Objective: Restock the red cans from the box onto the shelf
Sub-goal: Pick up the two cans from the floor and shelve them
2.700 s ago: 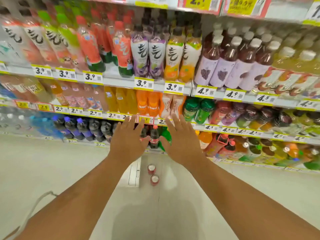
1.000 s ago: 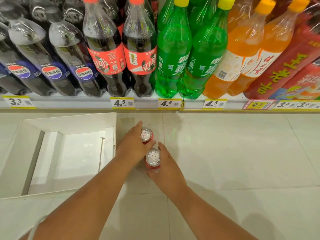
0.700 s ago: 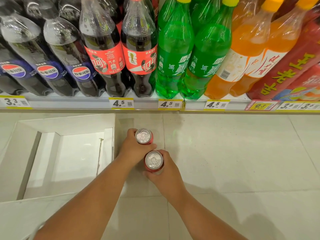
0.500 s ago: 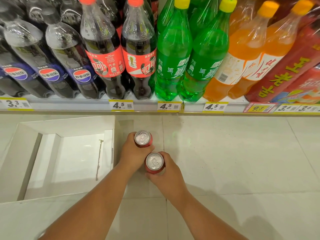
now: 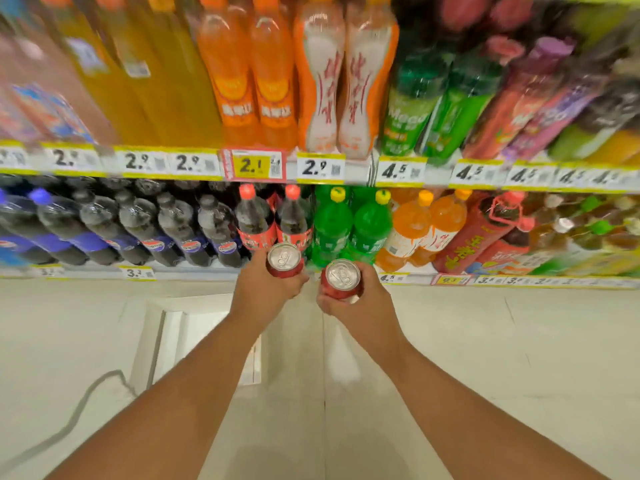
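My left hand [image 5: 265, 294] grips a red can [image 5: 284, 260] with a silver top, held upright in front of the cola bottles on the bottom shelf [image 5: 194, 273]. Just to its right, my right hand [image 5: 360, 304] holds a second red can [image 5: 342, 279], also upright, level with the shelf's front edge. The two cans are a small gap apart. On the floor below my left forearm lies the white cardboard box [image 5: 162, 327], partly hidden by the arm; no cans show inside it.
Dark cola bottles [image 5: 166, 223], green bottles [image 5: 349, 230] and orange bottles [image 5: 422, 226] fill the bottom shelf. Above it runs a price rail [image 5: 311, 168] under orange and green drinks. A grey cable [image 5: 79, 410] trails over the pale tiled floor at the left.
Both hands took the two red cans off the floor and lifted them to the bottom shelf's height. The view has risen and pulled back, so a higher shelf now shows.
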The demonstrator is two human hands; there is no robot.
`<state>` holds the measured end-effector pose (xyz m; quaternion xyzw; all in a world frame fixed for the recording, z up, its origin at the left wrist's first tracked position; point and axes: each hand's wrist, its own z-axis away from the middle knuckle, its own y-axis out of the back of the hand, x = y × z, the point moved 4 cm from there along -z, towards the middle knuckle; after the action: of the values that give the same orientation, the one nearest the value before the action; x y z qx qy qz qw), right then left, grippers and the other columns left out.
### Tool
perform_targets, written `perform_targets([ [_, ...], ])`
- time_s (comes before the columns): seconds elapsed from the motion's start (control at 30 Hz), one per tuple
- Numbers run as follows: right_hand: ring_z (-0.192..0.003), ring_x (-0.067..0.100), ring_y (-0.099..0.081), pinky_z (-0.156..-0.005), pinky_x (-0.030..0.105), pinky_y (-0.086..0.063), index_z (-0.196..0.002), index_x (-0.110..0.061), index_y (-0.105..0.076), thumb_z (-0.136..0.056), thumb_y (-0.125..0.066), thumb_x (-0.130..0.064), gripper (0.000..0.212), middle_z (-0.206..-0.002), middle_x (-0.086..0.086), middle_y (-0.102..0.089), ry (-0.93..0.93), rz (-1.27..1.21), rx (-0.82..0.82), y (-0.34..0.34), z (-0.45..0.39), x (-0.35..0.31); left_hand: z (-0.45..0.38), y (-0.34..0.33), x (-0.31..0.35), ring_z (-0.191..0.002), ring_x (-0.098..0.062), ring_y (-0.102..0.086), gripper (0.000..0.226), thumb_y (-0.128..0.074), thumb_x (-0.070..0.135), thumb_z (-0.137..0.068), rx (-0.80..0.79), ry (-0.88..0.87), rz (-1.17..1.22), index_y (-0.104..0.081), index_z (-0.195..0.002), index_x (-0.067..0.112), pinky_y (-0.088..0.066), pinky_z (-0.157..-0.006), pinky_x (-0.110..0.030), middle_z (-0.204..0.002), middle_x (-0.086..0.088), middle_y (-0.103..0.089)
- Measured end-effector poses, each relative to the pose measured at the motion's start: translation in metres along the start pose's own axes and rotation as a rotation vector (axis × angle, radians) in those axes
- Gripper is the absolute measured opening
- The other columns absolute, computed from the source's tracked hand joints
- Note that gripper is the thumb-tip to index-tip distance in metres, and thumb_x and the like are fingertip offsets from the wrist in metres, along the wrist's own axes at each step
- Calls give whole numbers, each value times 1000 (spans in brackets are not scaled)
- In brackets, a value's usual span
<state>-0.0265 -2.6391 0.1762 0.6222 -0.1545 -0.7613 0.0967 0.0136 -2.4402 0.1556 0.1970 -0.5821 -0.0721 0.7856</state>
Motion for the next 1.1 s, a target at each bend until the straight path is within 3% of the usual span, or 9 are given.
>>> perform_targets([
  [0.07, -93, -6, -62, -81, 18, -51, -116, -32, -55, -61, -89, -33, 65, -104, -17, -68, 49, -5, -10, 19, 11, -65, 17, 34, 61, -86, -2, -66, 60, -91, 37, -59, 38, -30, -17, -60, -110, 31, -48, -58, -13, -91, 16, -70],
  [0.2, -88, -10, -62, -71, 9, -47, -109, -39, -55, -59, -89, -35, 61, -96, -26, -67, 117, -18, -16, 58, 35, -185, 58, 95, 179, -68, 7, -64, 58, -92, 36, -59, 63, -52, -42, -60, -108, 29, -44, -51, -7, -76, 20, -67],
  [0.33, -94, -5, -63, -81, 16, -50, -120, -35, -55, -56, -89, -48, 73, -102, -21, -68, 170, 20, -37, 101, 58, -308, 98, 162, 294, -82, -4, -62, 60, -91, 45, -58, 89, -112, -83, -55, -105, 35, -42, -63, -16, -89, 21, -62],
  [0.43, -95, 1, -64, -84, 24, -53, -122, -32, -54, -57, -88, -50, 75, -106, -15, -68, 211, 22, -59, 130, 72, -404, 124, 217, 377, -83, 4, -60, 63, -90, 53, -56, 89, -150, -69, -56, -106, 38, -42, -64, -17, -93, 22, -64],
  [0.53, -87, -5, -63, -73, 18, -53, -112, -40, -56, -57, -86, -54, 65, -98, -20, -67, 245, 14, -65, 155, 91, -497, 148, 270, 453, -83, 4, -59, 67, -90, 55, -54, 126, -148, -63, -52, -107, 37, -44, -65, -18, -93, 23, -61],
  [0.67, -76, -13, -62, -53, 4, -45, -104, -43, -56, -58, -88, -50, 57, -87, -27, -67, 310, -16, -70, 176, 107, -608, 171, 335, 546, -67, 15, -58, 59, -92, 51, -50, 221, -203, -81, -52, -91, 35, -38, -47, -8, -80, 22, -60],
  [0.9, -76, -18, -61, -58, 1, -42, -95, -46, -56, -48, -86, -60, 57, -84, -39, -65, 449, -39, -2, 189, 131, -767, 199, 431, 672, -64, 14, -52, 57, -82, 66, -42, 293, -292, -101, -51, -81, 39, -36, -50, -15, -76, 25, -60],
  [1.0, -75, -14, -62, -63, 10, -46, -96, -40, -57, -49, -85, -60, 58, -86, -23, -69, 480, -40, 12, 188, 136, -822, 202, 470, 717, -69, 12, -55, 51, -83, 65, -45, 289, -375, -104, -56, -80, 39, -38, -53, -17, -74, 27, -61],
  [1.1, -80, -3, -65, -70, 18, -50, -98, -34, -58, -53, -87, -56, 58, -92, -17, -69, 497, -48, 16, 188, 139, -869, 204, 506, 757, -74, 6, -54, 62, -84, 65, -50, 288, -425, -132, -56, -96, 34, -44, -58, -21, -85, 23, -58],
])
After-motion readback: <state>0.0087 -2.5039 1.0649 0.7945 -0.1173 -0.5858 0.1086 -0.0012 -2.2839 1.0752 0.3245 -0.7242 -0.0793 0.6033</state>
